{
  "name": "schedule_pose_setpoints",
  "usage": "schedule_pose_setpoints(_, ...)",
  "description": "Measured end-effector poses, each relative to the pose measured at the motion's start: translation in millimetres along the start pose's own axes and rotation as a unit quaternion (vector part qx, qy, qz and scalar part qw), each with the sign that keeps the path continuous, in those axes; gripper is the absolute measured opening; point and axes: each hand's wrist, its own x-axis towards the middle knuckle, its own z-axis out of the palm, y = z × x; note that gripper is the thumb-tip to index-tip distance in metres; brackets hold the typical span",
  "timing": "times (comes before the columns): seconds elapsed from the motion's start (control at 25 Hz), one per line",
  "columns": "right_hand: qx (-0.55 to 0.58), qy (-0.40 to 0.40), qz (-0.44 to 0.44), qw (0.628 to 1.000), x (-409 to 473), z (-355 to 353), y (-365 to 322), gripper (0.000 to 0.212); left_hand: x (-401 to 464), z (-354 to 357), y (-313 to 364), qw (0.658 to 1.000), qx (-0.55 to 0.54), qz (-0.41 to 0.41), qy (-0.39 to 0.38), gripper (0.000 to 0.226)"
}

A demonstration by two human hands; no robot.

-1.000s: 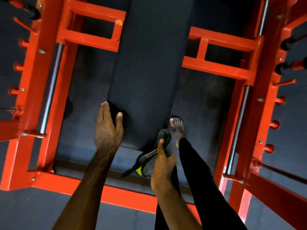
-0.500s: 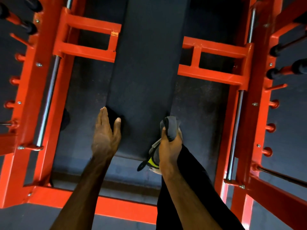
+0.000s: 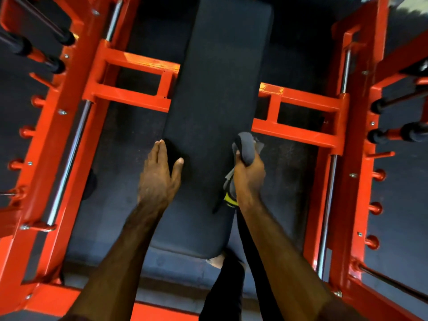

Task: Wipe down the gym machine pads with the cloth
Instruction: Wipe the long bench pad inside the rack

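- The red frame (image 3: 58,144) rises along the left, chrome rod beside it.
- The left hand (image 3: 158,179) rests flat, fingers straight, on the left edge of the black bench pad (image 3: 215,93).
- The right hand (image 3: 249,179) grips a bunched grey cloth (image 3: 246,147) at the pad's right edge.

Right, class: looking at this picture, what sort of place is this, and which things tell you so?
Most likely a gym: a long black padded bench sits inside a red steel rack frame with chrome guide rods and red side pegs.
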Motion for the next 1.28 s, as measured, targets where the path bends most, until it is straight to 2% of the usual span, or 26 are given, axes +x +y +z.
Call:
schedule_pose_setpoints(0.08,0.038,-0.028,-0.018,0.999,-20.9,-8.2,16.4,0.054,14.9,4.4,5.7,1.000,0.009,0.009,0.011,0.085)
schedule_pose_setpoints(0.16,0.062,-0.080,0.015,0.995,-45.9,-18.9,39.2,0.058,30.4,6.4,12.3,1.000,0.011,-0.001,0.011,0.086)
schedule_pose_setpoints(0.2,0.055,-0.081,0.011,0.995,-43.5,-20.9,42.1,0.062,38.4,8.6,17.4,1.000,0.011,-0.006,0.008,0.087)
schedule_pose_setpoints(0.28,0.055,-0.056,0.028,0.997,-5.9,-9.6,20.1,0.067,55.7,10.8,26.2,1.000,0.009,-0.008,0.001,0.089)
schedule_pose_setpoints(0.4,0.031,-0.029,0.023,0.999,57.9,7.7,-29.5,0.056,79.8,12.1,31.7,1.000,0.011,-0.001,0.009,0.089)
schedule_pose_setpoints(0.6,0.053,-0.068,0.015,0.996,29.4,-9.9,-26.5,0.045,114.7,10.7,47.0,1.000,-0.003,-0.006,0.003,0.087)
schedule_pose_setpoints(0.72,0.052,-0.058,0.007,0.997,79.2,4.0,-41.3,0.035,141.0,12.3,53.2,1.000,0.002,-0.001,0.001,0.085)
schedule_pose_setpoints(0.84,0.062,-0.034,-0.046,0.996,148.6,22.9,-84.5,0.040,165.1,13.7,60.5,0.999,0.031,0.005,0.014,0.084)
schedule_pose_setpoints(1.12,0.057,-0.069,-0.012,0.996,128.1,6.5,-77.3,0.042,213.2,17.3,84.5,0.999,0.018,-0.006,0.032,0.082)
schedule_pose_setpoints(1.28,0.074,-0.039,-0.045,0.995,204.7,29.2,-126.2,0.025,233.7,17.0,91.8,1.000,0.004,-0.012,0.014,0.083)
